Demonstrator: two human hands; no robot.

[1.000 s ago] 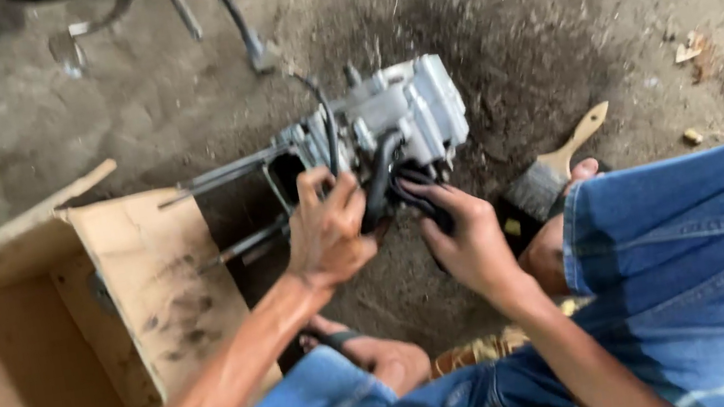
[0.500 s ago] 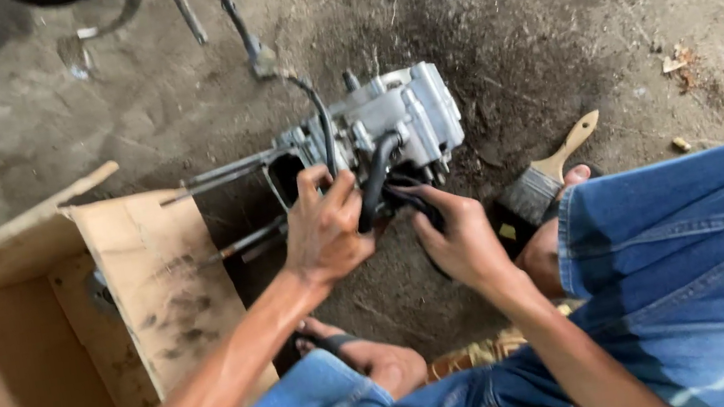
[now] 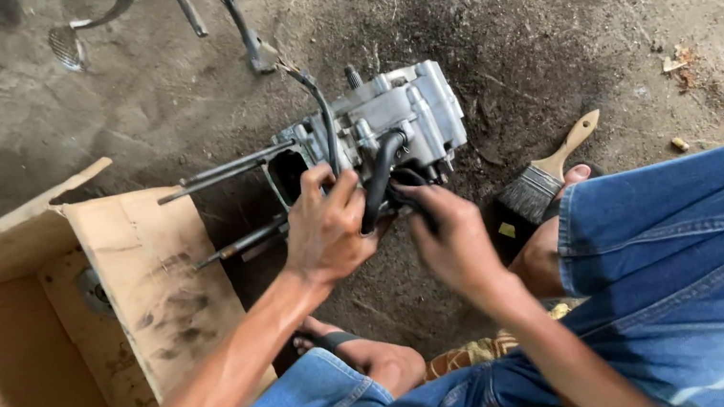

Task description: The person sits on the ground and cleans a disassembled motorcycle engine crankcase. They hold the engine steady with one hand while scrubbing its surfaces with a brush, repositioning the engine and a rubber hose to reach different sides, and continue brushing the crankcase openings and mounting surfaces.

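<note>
Silver engine block (image 3: pixel 397 120), lying on the dirt floor (image 3: pixel 546 19) at mid-scene, far of the knees, with long studs (image 3: pixel 221 170) sticking out to the left over the edge of a cardboard box (image 3: pixel 151 276). Left hand (image 3: pixel 325 233) pressed against the near face of the block, fingers (image 3: pixel 320 181) curled and clamped over the casting just beside the dark open bore. Black hose (image 3: pixel 378 182) arching down from the block between the two hands, touching the left thumb side. Right hand (image 3: pixel 455 237) just right of it, fingers (image 3: pixel 414 195) closed around the lower end of the hose or a dark part under the block; exactly which, not clear. Both hands close together, almost touching, at the near edge of the block.

Paintbrush (image 3: pixel 546 172) with a pale wooden handle lying on the floor to the right of the block, bristles pointing near-left, close to a bare foot and the blue denim leg (image 3: pixel 700 256). Sandalled foot (image 3: pixel 357 354) near, below the left forearm. Open box filling the left near corner, stained flap upright.

Compared with half a second back: same grip on block and hose, hands in nearly the same spots, block unmoved; only a slight shift of the view.
</note>
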